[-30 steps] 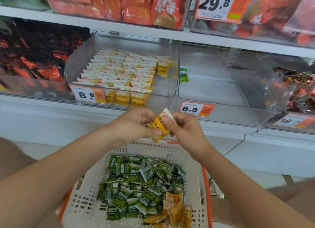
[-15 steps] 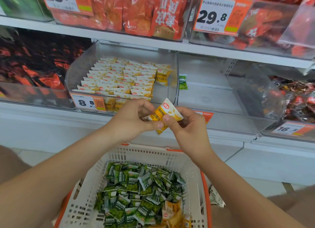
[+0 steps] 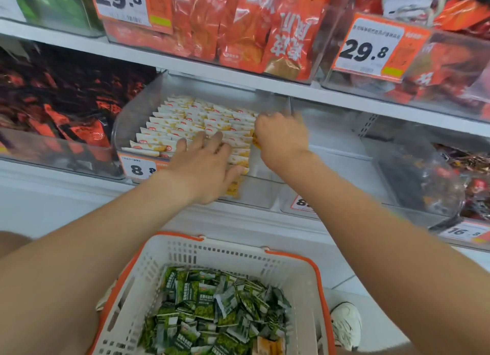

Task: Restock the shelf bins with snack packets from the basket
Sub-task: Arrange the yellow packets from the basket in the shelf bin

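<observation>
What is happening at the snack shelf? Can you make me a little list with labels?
Left hand: open, flat on the yellow packets
Right hand: curled at the rows' right end; grip hidden
Clear bin: yellow packets in neat rows
Basket: mostly green packets
Price tag: starts with 8

Two hands show: the left hand (image 3: 204, 166) and the right hand (image 3: 278, 139), which grips one yellow packet (image 3: 256, 142). There is one white basket (image 3: 233, 244) and one white shoe (image 3: 347, 323). Five price tags (image 3: 122, 1) are visible: two read 29.8, two begin with 8, and one begins with 16. The lower shelf carries four clear bins (image 3: 127, 126). The green packets (image 3: 212, 309) and the yellow-and-white packets (image 3: 196, 123) are too many to count.
</observation>
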`<state>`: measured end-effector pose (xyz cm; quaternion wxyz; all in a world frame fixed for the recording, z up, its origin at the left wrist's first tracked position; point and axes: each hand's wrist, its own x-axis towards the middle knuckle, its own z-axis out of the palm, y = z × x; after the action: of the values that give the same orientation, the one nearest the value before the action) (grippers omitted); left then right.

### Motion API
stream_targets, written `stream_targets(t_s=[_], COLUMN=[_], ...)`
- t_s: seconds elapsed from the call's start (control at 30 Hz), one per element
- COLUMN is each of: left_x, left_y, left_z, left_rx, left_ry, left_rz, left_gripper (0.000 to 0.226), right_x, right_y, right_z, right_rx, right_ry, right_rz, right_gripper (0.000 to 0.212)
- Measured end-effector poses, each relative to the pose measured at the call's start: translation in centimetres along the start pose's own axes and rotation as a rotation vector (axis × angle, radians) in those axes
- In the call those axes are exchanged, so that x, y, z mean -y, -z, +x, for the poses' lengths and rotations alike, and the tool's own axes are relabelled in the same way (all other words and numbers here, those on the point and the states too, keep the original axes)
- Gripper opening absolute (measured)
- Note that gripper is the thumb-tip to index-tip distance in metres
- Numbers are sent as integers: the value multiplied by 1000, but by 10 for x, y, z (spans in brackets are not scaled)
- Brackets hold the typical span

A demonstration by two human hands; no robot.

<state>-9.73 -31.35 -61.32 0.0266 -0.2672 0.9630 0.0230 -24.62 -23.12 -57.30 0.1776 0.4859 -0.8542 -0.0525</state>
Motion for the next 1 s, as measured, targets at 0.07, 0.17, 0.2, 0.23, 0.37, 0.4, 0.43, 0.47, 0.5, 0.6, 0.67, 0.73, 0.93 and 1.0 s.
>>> stream_targets(t_s=[0.07,0.17,0.2,0.23,0.37,0.4,0.43,0.47,0.5,0.6,0.67,0.73,0.93,1.0], left_x=[5,8,9,10,12,13,12,12,12,11,10,10,10,11], left_y=[-2,-4,-5,-5,-6,-6,-6,-6,-7,-7,-7,-6,-7,-7], left_z=[6,12,13,14,14,14,14,14,14,14,14,14,14,14], left_rx=[119,195,203,208,208,208,212,217,220,215,215,219,213,219], left_ry=[8,1,-1,-4,-21,-23,-24,-24,-21,-12,-12,-17,-34,-31], left_rz=[-34,-92,-92,-88,-91,-90,-87,-84,-81,-72,-74,-68,-71,-76], left_gripper=[73,74,74,74,72,72,72,72,72,71,71,70,69,69], right_x=[7,9,8,7,1,0,-1,-2,-3,-2,0,2,8,8], right_y=[-6,-15,-16,-17,-14,-14,-15,-19,-25,-43,-49,-51,-61,-60], right_z=[27,59,69,77,99,101,101,101,100,100,102,106,112,112], right_rx=[86,200,233,257,346,376,387,381,370,360,336,273,261,218], right_ry=[13,-25,-29,-28,-35,-45,-49,-40,-23,12,14,9,-84,-97], right_rz=[-113,-189,-204,-210,-182,-184,-190,-197,-208,-226,-226,-225,-104,-92], right_gripper=[32,38,39,39,34,33,34,38,44,60,55,48,49,47])
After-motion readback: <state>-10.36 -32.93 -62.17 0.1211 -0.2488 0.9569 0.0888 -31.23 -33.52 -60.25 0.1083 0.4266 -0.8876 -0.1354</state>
